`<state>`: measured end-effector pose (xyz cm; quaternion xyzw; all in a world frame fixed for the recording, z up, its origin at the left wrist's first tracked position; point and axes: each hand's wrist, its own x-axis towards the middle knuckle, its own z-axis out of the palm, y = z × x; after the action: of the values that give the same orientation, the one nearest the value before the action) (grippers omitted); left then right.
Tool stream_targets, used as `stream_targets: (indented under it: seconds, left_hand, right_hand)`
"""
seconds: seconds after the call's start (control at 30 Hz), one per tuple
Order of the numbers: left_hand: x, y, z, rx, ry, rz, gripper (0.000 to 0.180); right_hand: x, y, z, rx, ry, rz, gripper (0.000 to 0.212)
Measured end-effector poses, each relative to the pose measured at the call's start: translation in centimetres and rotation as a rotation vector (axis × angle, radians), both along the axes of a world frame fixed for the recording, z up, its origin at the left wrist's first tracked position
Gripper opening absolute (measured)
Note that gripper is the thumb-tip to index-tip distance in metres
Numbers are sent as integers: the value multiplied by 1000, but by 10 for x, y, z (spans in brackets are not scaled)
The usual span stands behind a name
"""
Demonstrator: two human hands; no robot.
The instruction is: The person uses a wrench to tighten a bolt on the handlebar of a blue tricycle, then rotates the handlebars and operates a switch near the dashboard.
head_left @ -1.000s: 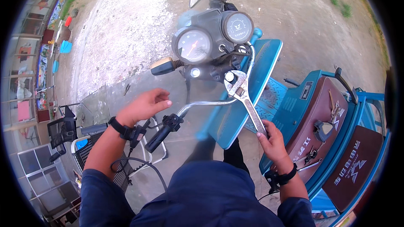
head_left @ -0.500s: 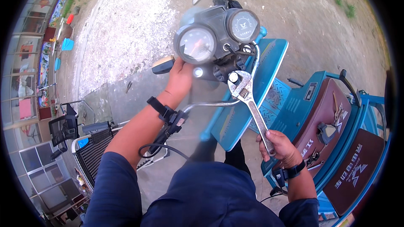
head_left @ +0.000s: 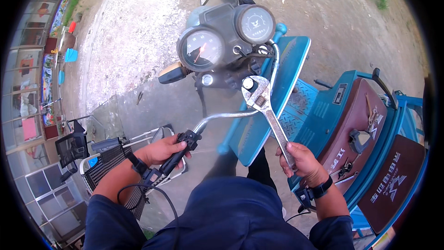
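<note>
So the right grip (head_left: 300, 159) is closed on the tail end of a big adjustable wrench (head_left: 276, 127), thumb on top and fingers curled underneath. Nearly all of the wrench sticks out past that grip, running forward and to the left, with its jaws sitting around a shiny bolt head (head_left: 248, 83) just behind the gauges (head_left: 202, 47). Can't tell how snug they are on it.

Left grip (head_left: 164, 150) is wrapped around the black end of the handlebar (head_left: 215, 118), thumb right up by the switch block (head_left: 189, 140), well apart from the wrench. Wrench crosses over a teal panel (head_left: 289, 78), and off to the right there's a maroon seat (head_left: 342, 132) with some loose tools (head_left: 344, 169) on it.
</note>
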<state>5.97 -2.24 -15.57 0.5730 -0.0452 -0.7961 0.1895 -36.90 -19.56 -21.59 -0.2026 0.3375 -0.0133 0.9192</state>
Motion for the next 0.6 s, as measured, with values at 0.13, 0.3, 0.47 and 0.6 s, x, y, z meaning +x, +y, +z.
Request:
stream_targets:
  seconds: [0.13,0.3,0.47,0.6]
  left_hand:
    - [-31,18,-16,-22,1,125,54]
    - [-43,17,-19,-74,-26,140,50]
    - [-43,18,-19,-70,-56,147,47]
    - [-45,18,-20,-52,-72,151,47]
  right_hand:
    - [10,15,5,-12,32,-19,48]
    - [19,34,9,37,37,-105,46]
    - [35,61,14,84,91,-183,45]
    - [50,75,23,97,85,-224,46]
